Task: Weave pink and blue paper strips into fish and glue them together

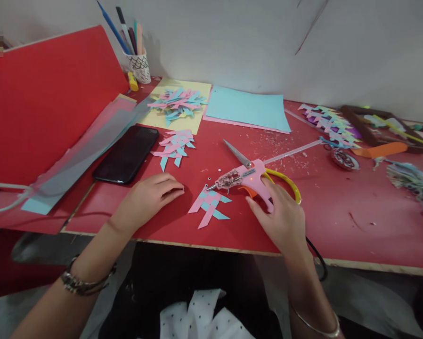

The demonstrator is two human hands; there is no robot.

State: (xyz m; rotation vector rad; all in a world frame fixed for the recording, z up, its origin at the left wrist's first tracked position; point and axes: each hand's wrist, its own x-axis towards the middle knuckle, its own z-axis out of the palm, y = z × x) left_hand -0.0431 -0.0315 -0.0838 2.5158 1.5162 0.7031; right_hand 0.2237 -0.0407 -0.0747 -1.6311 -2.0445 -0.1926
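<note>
A white cloth with black dots (206,318) is closest, at the bottom, over the person's dark lap. Past it is the edge of a red table (338,207). On the table, between the two hands, lies a fish woven from pink and blue paper strips (209,203). The right hand (282,212) has its fingers wrapped around the handle of a pink glue gun (254,178). The gun's metal tip is right at the top of the fish, but I can't tell if it touches. A long, clear glue stick (292,151) pokes out of the gun's back.

The left hand (157,193) is on the other side of the fish, just beside it. Its fingers are bent and close together. I can't tell if they pinch something tiny.

Scissors with yellow handles (237,153) lie under the gun. Tiny googly eyes (219,170) sit near the gun's tip. Another woven fish (176,143) lies farther back, next to a black phone (126,155). Behind it, a pile of pink and blue paper pieces (179,100) sits on yellow paper (196,126). Blue paper (248,109) lies beside that.
</note>
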